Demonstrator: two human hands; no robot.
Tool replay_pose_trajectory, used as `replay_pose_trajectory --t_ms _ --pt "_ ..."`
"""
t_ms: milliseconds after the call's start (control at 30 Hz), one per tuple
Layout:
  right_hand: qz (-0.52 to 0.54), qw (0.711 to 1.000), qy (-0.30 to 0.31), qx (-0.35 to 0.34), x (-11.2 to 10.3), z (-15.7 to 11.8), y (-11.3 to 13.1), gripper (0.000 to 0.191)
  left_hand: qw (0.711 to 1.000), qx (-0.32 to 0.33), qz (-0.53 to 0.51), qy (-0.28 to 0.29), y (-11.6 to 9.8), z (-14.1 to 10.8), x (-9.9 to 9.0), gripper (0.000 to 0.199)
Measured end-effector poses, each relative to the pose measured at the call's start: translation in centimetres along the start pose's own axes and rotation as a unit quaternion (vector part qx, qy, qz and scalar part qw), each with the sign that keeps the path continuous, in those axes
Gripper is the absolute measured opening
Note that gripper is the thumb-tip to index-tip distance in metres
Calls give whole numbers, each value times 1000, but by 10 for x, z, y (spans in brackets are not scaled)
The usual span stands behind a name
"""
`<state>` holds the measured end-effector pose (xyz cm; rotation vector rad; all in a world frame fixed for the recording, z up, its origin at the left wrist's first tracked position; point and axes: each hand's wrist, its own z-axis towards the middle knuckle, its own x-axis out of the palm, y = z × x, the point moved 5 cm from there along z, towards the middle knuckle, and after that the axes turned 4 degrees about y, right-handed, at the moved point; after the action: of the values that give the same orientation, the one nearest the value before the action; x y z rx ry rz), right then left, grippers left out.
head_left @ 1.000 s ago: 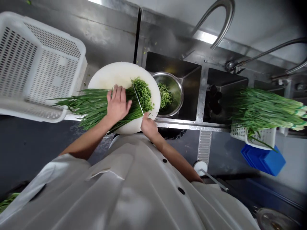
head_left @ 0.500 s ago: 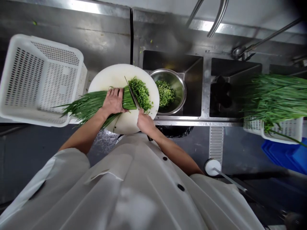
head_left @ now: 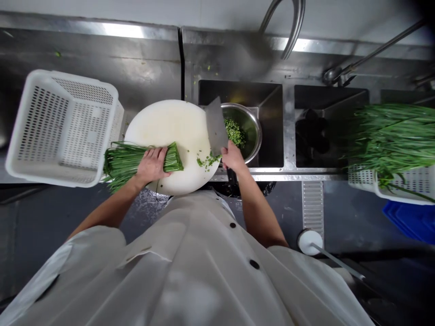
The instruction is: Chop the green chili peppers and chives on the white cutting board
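My left hand (head_left: 152, 164) is wrapped over a bundle of green chives (head_left: 125, 162) lying on the round white cutting board (head_left: 163, 120). The cut ends point right, and the long leaves hang past the board's left edge. In my right hand (head_left: 234, 157) is a cleaver (head_left: 216, 127), its broad blade tilted at the right edge of the board. Just beyond the blade sits a steel bowl (head_left: 257, 136) in the sink, with chopped chives (head_left: 234, 132) in it. A few chopped bits (head_left: 207, 160) are scattered on the board beside the cleaver.
A white perforated basket (head_left: 64, 131) stands left of the board. Further right are a second sink basin (head_left: 331, 131) and another basket (head_left: 404, 185) heaped with long chives (head_left: 397, 136). A curved faucet (head_left: 295, 27) rises behind the sinks.
The pile of chopped chives has left the board's right side, apart from scattered bits. My right hand moved the cleaver right to the bowl's edge. My left hand and the bundle shifted slightly left and nearer.
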<state>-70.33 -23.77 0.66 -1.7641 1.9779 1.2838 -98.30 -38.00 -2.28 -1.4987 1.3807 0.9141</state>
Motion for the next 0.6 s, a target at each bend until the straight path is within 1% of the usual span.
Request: replay_pose_trajectory --t_ms 67,100,167,233,333,400,433,467,500,533,600 --pt "70 997 -17 12 -17 1 -25 32 1000 2 -3 -7 1 2 1 100" --pt "101 995 -18 6 -23 -2 -35 31 1000 3 -6 -10 2 2 1 100" --pt "111 993 6 -25 -26 -14 -48 29 1000 2 -7 -7 3 0 3 99" --pt "71 994 44 -71 -17 -37 -52 28 1000 -1 -5 3 5 -7 6 98" --pt "-15 985 97 -144 15 -74 -49 24 1000 -2 0 19 10 -26 11 96" --pt "-43 977 124 -169 33 -85 -46 19 1000 2 1 27 16 -37 15 95" --pt "-44 976 130 -171 36 -84 -47 17 1000 3 3 30 18 -41 16 96" --pt "-40 976 131 -169 35 -79 -48 15 999 5 6 33 20 -44 16 96" --pt "-32 978 127 -165 28 -71 -51 15 999 7 11 35 21 -44 16 96" --pt "-25 979 121 -160 19 -60 -56 15 999 10 15 36 21 -43 16 97" --pt "-17 982 116 -147 -8 -35 -67 19 999 17 22 33 15 -37 13 97"
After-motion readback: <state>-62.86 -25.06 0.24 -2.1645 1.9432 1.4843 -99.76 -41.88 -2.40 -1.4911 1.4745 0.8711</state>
